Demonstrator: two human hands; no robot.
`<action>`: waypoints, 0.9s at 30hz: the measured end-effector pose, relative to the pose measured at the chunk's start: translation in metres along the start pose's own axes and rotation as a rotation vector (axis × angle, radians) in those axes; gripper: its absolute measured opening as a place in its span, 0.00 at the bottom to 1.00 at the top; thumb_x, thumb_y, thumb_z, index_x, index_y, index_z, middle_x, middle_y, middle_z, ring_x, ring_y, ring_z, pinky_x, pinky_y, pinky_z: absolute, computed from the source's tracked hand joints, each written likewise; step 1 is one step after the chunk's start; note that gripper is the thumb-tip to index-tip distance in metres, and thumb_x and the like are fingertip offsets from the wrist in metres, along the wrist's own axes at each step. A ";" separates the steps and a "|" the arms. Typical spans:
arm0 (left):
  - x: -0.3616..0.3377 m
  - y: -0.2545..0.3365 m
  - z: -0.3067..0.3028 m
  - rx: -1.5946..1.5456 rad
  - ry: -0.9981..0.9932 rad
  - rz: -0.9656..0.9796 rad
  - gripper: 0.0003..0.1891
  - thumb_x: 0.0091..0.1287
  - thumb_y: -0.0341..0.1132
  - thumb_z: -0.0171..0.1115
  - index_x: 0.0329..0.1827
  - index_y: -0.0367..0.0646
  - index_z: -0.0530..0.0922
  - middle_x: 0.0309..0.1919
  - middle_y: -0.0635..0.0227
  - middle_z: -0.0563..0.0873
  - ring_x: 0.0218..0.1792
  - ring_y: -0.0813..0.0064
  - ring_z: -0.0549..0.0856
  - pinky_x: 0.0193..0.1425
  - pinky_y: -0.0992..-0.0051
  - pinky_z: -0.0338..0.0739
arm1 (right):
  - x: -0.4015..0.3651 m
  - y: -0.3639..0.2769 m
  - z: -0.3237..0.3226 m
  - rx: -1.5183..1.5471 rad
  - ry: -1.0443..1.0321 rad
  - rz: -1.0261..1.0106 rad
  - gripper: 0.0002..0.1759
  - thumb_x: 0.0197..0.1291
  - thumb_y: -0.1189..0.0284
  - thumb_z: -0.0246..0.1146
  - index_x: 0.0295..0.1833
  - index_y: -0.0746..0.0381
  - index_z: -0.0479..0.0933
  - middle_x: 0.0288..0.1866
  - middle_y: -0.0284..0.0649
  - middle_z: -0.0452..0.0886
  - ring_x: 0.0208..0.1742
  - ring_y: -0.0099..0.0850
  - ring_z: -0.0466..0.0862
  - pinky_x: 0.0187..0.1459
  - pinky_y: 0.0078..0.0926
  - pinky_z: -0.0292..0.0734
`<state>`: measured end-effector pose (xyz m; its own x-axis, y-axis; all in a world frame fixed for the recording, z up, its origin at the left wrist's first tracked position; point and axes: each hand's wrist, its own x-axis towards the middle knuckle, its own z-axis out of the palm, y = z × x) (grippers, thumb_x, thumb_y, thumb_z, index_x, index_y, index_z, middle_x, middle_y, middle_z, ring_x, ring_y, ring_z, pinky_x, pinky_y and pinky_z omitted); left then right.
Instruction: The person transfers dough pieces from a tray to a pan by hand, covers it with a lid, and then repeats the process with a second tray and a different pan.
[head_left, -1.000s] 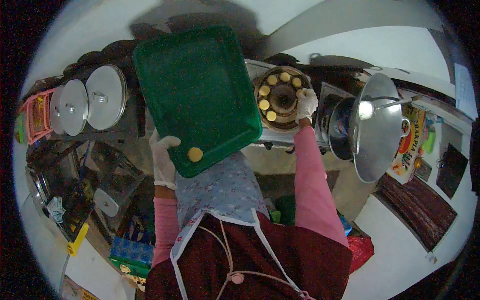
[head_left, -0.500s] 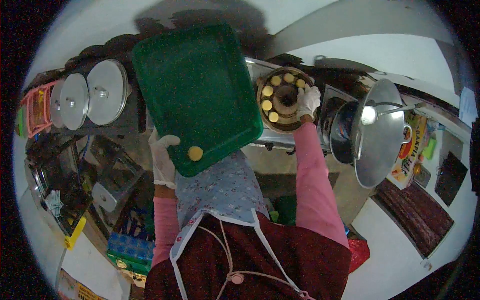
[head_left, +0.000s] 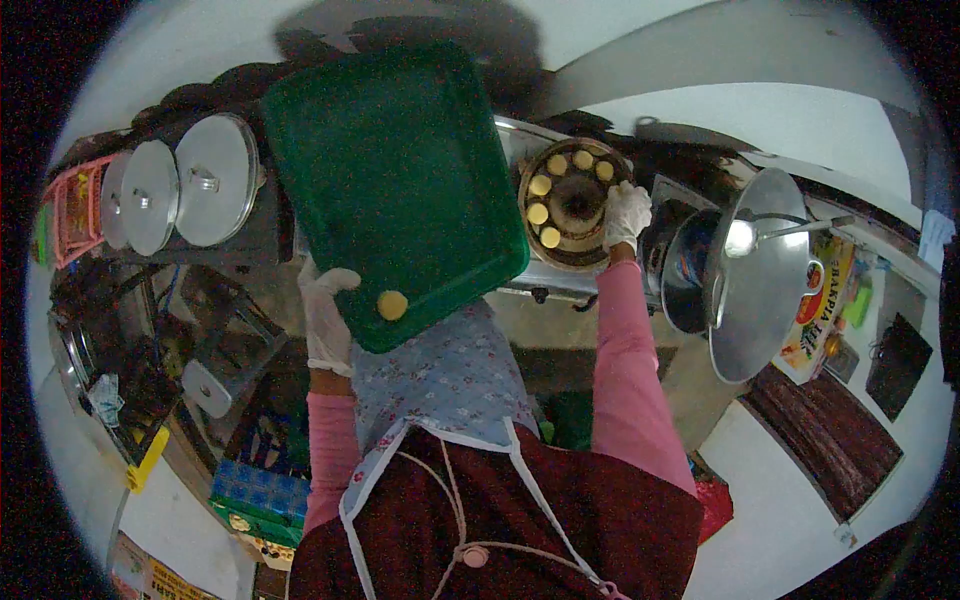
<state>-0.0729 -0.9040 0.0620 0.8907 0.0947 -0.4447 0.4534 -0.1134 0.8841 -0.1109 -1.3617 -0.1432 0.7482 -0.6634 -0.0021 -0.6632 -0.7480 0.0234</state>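
A large green tray (head_left: 390, 170) is tilted at the centre left, with one round yellowish piece (head_left: 392, 305) near its lower corner. My gloved left hand (head_left: 328, 310) holds the tray by that corner, its fingers wrapped round the edge. Over the right side of a round brown pan (head_left: 563, 255) is my gloved right hand (head_left: 628, 212), its fingers pressed together; what they hold, if anything, is hidden. Several round yellow pieces (head_left: 540, 185) lie in a ring around the pan's dark centre.
Metal lids (head_left: 215, 180) stand at the left beside a pink basket (head_left: 85, 210). To the right of the pan is a big tilted metal wok (head_left: 765, 290) with a ladle handle across it. A printed box (head_left: 808, 320) lies farther right.
My right hand has shifted slightly right and down, to the pan's right edge, and the yellow piece at the upper right shows more fully. The left hand still holds the tray.
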 end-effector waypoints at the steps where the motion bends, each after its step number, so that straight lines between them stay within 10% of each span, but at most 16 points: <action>1: 0.000 0.003 0.002 0.017 0.008 -0.007 0.18 0.73 0.44 0.42 0.33 0.45 0.78 0.37 0.66 0.83 0.52 0.65 0.78 0.80 0.57 0.46 | -0.001 0.006 0.008 -0.042 0.007 -0.014 0.16 0.55 0.57 0.66 0.45 0.53 0.85 0.40 0.46 0.81 0.46 0.48 0.83 0.45 0.48 0.78; 12: 0.002 -0.008 -0.004 0.066 -0.009 0.090 0.12 0.58 0.42 0.57 0.38 0.45 0.78 0.46 0.67 0.79 0.51 0.69 0.77 0.64 0.66 0.69 | -0.010 0.005 0.004 -0.082 -0.005 -0.040 0.12 0.61 0.58 0.61 0.41 0.53 0.85 0.38 0.47 0.81 0.43 0.48 0.83 0.41 0.48 0.79; 23: 0.005 -0.012 -0.005 -0.088 -0.037 0.000 0.11 0.57 0.40 0.56 0.38 0.45 0.79 0.51 0.64 0.79 0.53 0.65 0.77 0.65 0.67 0.69 | -0.003 0.006 0.010 -0.023 0.049 -0.036 0.14 0.58 0.56 0.64 0.38 0.54 0.86 0.40 0.45 0.84 0.43 0.47 0.84 0.43 0.47 0.79; 27: 0.012 -0.033 -0.012 -0.244 0.011 -0.042 0.14 0.56 0.32 0.56 0.45 0.40 0.81 0.51 0.63 0.82 0.52 0.68 0.80 0.62 0.71 0.72 | 0.002 -0.004 -0.016 0.132 -0.256 0.222 0.17 0.58 0.57 0.64 0.47 0.53 0.86 0.45 0.48 0.84 0.47 0.47 0.84 0.46 0.45 0.79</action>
<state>-0.0777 -0.8877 0.0296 0.8704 0.1048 -0.4811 0.4672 0.1325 0.8741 -0.1062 -1.3596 -0.1270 0.5680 -0.7801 -0.2624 -0.8182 -0.5695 -0.0783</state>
